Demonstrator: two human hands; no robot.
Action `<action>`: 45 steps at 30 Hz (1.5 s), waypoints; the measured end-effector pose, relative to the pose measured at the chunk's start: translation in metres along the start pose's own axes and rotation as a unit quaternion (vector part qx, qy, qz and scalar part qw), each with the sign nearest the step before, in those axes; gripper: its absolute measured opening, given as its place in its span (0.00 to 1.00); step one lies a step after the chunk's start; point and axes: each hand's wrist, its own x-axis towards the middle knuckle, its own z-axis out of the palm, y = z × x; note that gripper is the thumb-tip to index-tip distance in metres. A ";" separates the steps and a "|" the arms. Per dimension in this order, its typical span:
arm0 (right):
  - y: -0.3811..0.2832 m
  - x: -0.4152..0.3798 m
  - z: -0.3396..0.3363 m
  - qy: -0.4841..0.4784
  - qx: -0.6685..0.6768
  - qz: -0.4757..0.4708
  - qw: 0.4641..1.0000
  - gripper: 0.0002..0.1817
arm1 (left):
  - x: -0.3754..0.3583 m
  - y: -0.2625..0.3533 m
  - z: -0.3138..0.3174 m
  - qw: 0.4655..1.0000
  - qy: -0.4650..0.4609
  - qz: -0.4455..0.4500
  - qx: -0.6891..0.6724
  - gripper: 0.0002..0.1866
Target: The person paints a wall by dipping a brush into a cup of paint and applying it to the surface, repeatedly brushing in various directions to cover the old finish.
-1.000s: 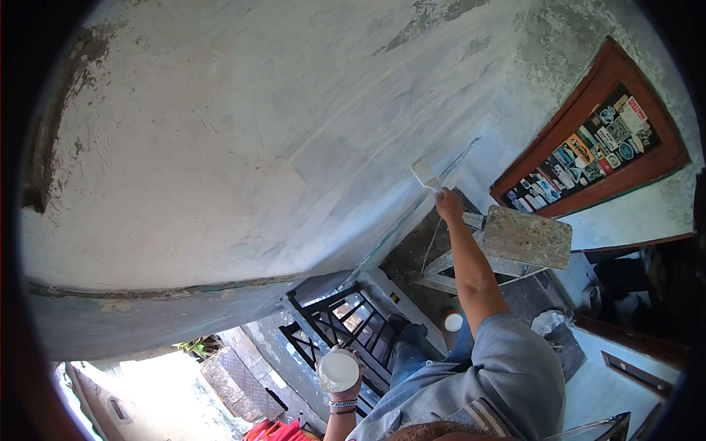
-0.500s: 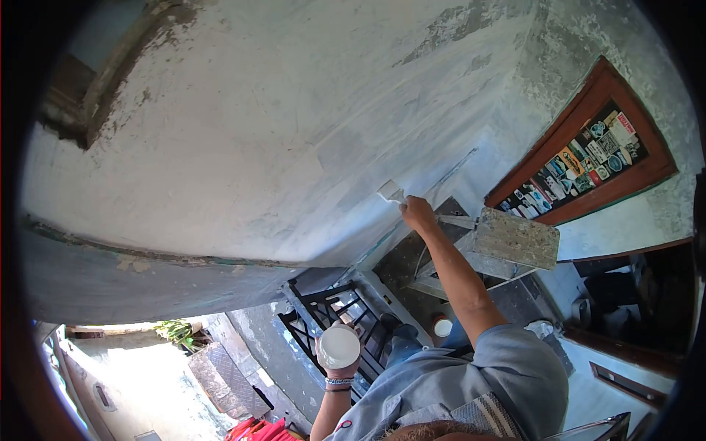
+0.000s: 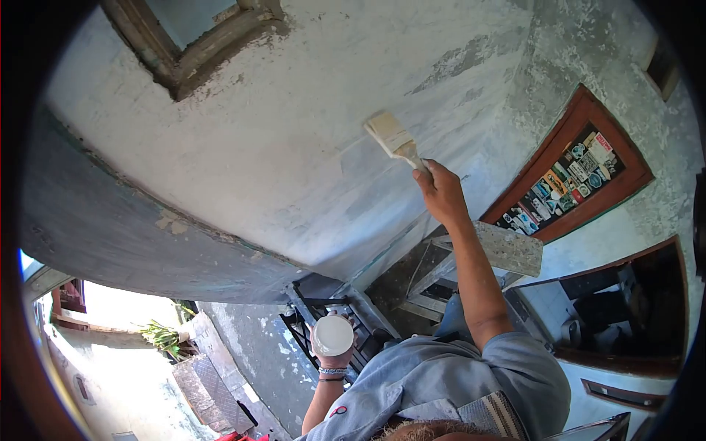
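My right hand is closed around the handle of a wide flat paintbrush. Its pale bristles point up and left, overlapping the patchy white and grey wall in front of me. Lower down, the fingers of my left hand wrap round a round white tub, held up with its pale top facing me. The fingers behind the tub are mostly hidden.
A paint-spattered wooden step stand is beyond my right forearm. Black metal railing lies below the tub. At right hangs a wood-framed panel with stickers; a window frame is upper left.
My right hand has moved up and outward with the paintbrush, which now appears larger and higher on the wall. My view has shifted, showing more window frame; the left hand still holds the tub.
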 end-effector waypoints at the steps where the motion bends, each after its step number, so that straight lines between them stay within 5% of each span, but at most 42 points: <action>1: 0.001 -0.001 0.002 0.040 0.021 -0.044 0.998 0.14 | 0.000 0.001 0.001 1.000 -0.001 0.003 0.002 0.39; 5: 0.056 0.003 0.056 0.108 0.007 -0.099 0.989 0.16 | -0.007 0.008 0.014 1.000 -0.011 0.015 0.020 0.37; 8: 0.146 -0.011 0.103 0.046 -0.090 -0.025 0.995 0.17 | -0.013 0.012 0.023 0.995 -0.017 0.043 0.088 0.32; 9: 0.170 -0.020 0.107 0.011 -0.109 0.004 0.994 0.17 | -0.010 0.010 0.012 0.960 0.009 0.128 0.249 0.32; 10: 0.190 -0.030 0.109 -0.039 -0.145 0.037 0.988 0.19 | -0.016 0.015 0.025 0.997 -0.024 0.043 0.060 0.33; 12: 0.214 -0.052 0.110 -0.112 -0.213 0.095 0.966 0.20 | -0.018 0.017 0.023 0.998 -0.021 0.040 0.039 0.35; 16: 0.146 -0.039 0.083 -0.138 -0.256 0.114 0.950 0.21 | -0.017 0.019 0.022 0.998 0.005 0.034 0.054 0.35; 22: -0.058 0.010 -0.006 -0.035 -0.196 -0.032 0.979 0.17 | -0.011 0.024 0.021 0.999 -0.015 0.020 0.047 0.32; 26: -0.138 0.016 -0.054 0.062 -0.127 -0.151 0.978 0.14 | 0.003 0.022 0.030 1.000 -0.013 0.003 0.027 0.31; 32: -0.145 0.063 -0.020 0.171 -0.098 -0.249 0.948 0.14 | 0.013 0.022 0.038 0.995 -0.090 -0.016 0.027 0.32; 37: -0.109 0.032 -0.022 0.044 -0.124 -0.127 0.983 0.14 | 0.004 0.025 0.044 0.994 -0.102 -0.021 0.046 0.33; 45: -0.181 0.063 -0.044 0.178 -0.089 -0.232 0.952 0.14 | 0.017 0.032 0.049 0.994 -0.089 -0.023 0.051 0.34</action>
